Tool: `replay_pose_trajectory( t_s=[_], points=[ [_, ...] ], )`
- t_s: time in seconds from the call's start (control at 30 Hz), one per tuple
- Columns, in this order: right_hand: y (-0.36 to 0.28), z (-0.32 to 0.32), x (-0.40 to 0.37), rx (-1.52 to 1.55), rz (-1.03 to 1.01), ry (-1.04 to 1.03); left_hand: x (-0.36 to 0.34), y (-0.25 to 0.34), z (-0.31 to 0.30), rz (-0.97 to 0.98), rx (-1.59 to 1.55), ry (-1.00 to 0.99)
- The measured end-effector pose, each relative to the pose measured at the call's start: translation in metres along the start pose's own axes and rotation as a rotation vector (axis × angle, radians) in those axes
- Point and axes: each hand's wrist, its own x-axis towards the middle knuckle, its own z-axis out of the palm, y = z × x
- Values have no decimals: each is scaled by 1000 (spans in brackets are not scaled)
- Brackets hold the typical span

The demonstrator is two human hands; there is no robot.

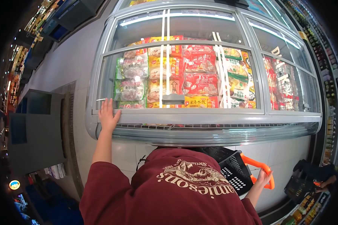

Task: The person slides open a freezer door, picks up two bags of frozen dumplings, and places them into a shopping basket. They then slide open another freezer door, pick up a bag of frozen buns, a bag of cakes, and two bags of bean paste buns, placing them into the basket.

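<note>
My left hand (108,114) lies with its fingers spread on the front left corner of the freezer's frame (214,111), at the edge of the glass. Under the closed glass lid are bagged frozen foods: green and white bags (130,80) nearest my left hand, then yellow bags (155,77), red bags (201,71) and more green and white ones (236,75). On the lower right, my right hand (264,178) is wrapped round the orange handle (257,162) of a black shopping basket (234,176), which hangs beside my body.
A second freezer section with red bags (281,84) adjoins on the right. At the far right, a person's hand (328,180) is near another dark basket (298,187), beside stocked shelves (331,123). A grey cabinet (37,131) stands on the left.
</note>
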Motion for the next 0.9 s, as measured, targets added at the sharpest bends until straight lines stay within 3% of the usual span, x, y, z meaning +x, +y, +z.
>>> replay_pose_trajectory(
  t_s=[0.13,0.5,0.7,0.8,0.83,0.9],
  points=[
    [3,15,17,-118,-9,-95,0,-2,3,8,13,12],
    [24,57,54,-372,239,-413,1,4,-2,-30,-8,44],
    [41,69,55,-309,211,-509,1,4,-1,-29,-13,50],
    [49,80,61,-221,229,-461,1,4,-1,-46,3,40],
    [52,87,56,-199,314,-564,1,4,-1,-39,3,44],
    [51,88,59,-208,308,-570,1,2,0,-33,3,54]
  ],
)
